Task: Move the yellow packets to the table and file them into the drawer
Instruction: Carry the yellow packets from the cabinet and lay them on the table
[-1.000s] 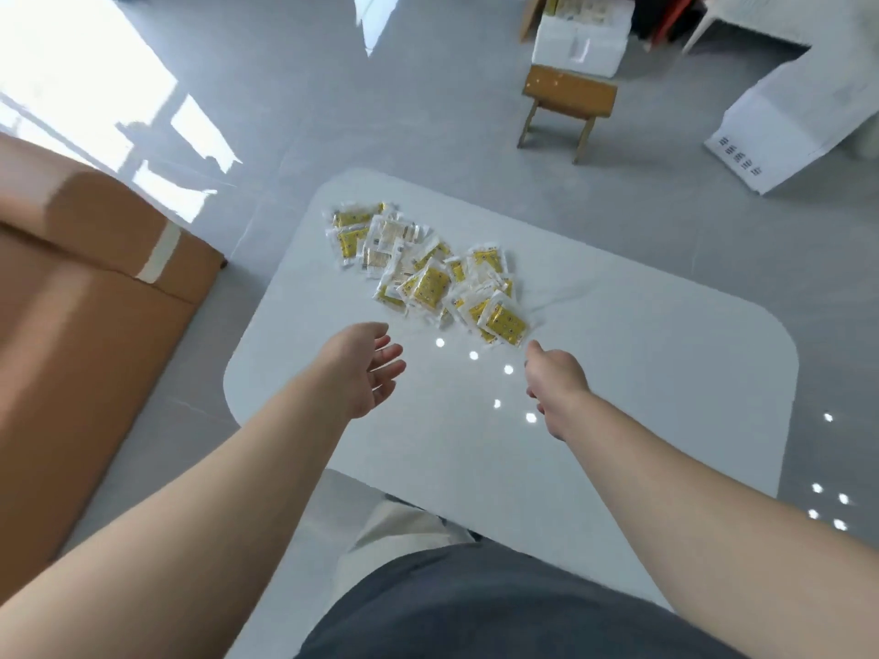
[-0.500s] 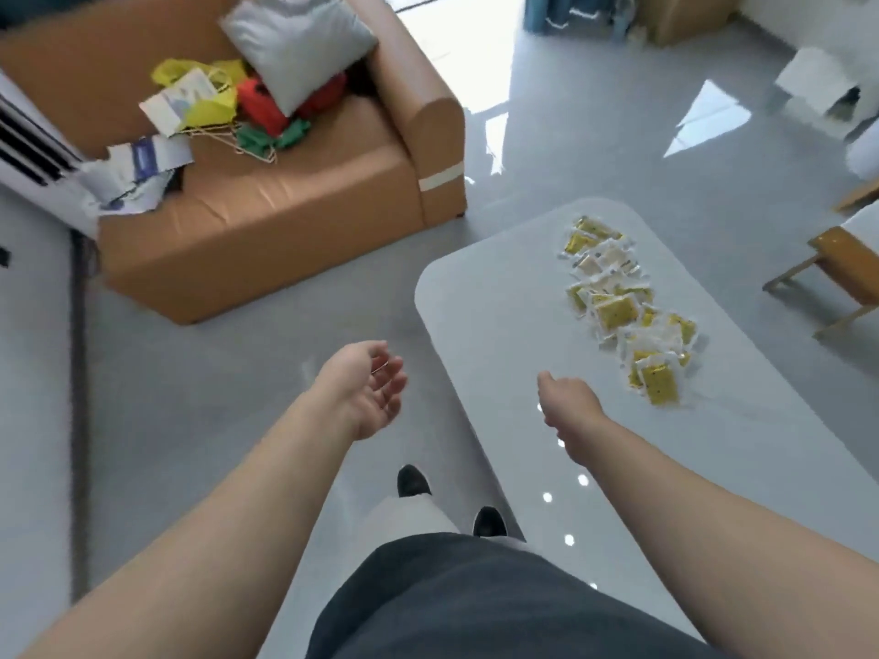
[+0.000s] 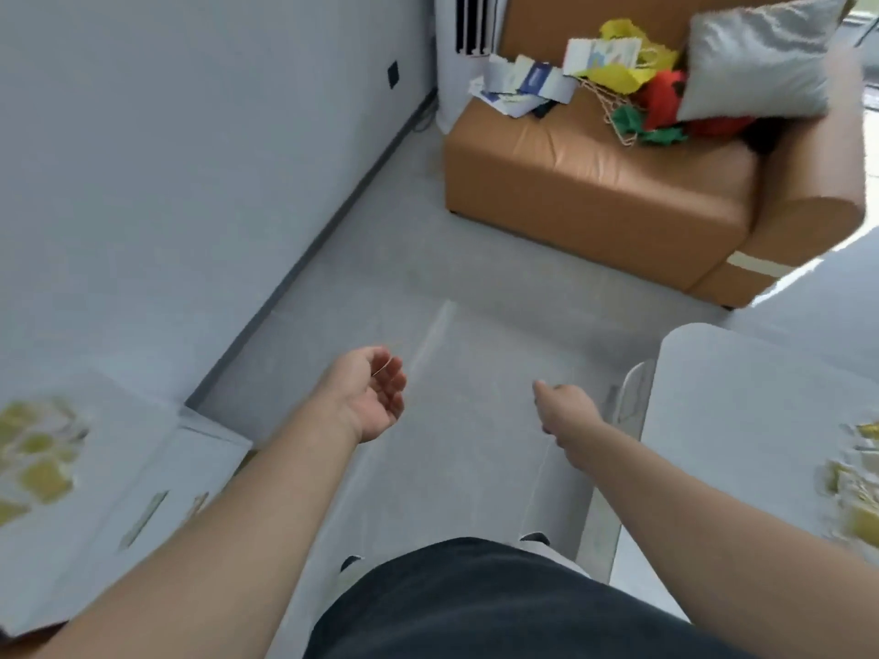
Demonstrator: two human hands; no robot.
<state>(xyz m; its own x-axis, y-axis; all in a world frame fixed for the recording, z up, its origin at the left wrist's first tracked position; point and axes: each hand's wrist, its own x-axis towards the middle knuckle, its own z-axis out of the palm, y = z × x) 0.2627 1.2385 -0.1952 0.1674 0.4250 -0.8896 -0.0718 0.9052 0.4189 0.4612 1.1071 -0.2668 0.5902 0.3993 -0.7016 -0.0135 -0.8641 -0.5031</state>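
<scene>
Yellow packets (image 3: 856, 492) lay on the table (image 3: 737, 420) at right, a blurred batch (image 3: 38, 463) apparently still unmoved on a white box (image 3: 133, 420) near left, and no drawer showed; the left hand (image 3: 368, 397) hung loosely open and empty, while the right hand (image 3: 566, 409) hid its fingers.

Desk: How are the arms sitting on your feed?

Operator: I see both bare and stretched forward. My left arm (image 3: 228, 516) runs up from the lower left corner, my right arm (image 3: 689, 497) from the lower right.

Desk: And the hands?

Operator: My left hand (image 3: 368, 397) is turned palm up and inward, fingers loosely curled, holding nothing. My right hand (image 3: 563, 411) shows me its back, well apart from the left, at about the same height. Its fingers fold under, out of my sight, so I can't judge its grip.
</scene>
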